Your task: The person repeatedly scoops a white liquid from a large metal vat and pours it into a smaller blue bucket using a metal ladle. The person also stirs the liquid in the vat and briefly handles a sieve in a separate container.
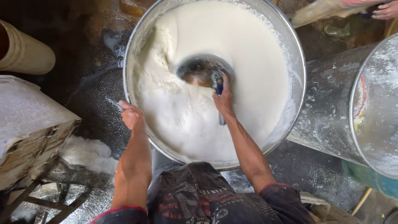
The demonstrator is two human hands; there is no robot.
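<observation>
A large round metal vat (297, 62) stands in front of me, filled with thick white liquid and soft curd (244, 54). My right hand (224, 99) is closed on the handle of a metal ladle (202, 70), whose dark bowl is pressed down into the white mass near the vat's middle. My left hand (131, 115) grips the vat's near-left rim. Clumped curd lies piled along the left inside wall.
A second metal drum (331, 112) lies tilted at the right, dusted white. A cream cylinder (25, 52) and a worn, white-coated wooden block (29, 128) stand at the left. The floor is dark and wet. Another person's hand (385, 10) shows at the top right.
</observation>
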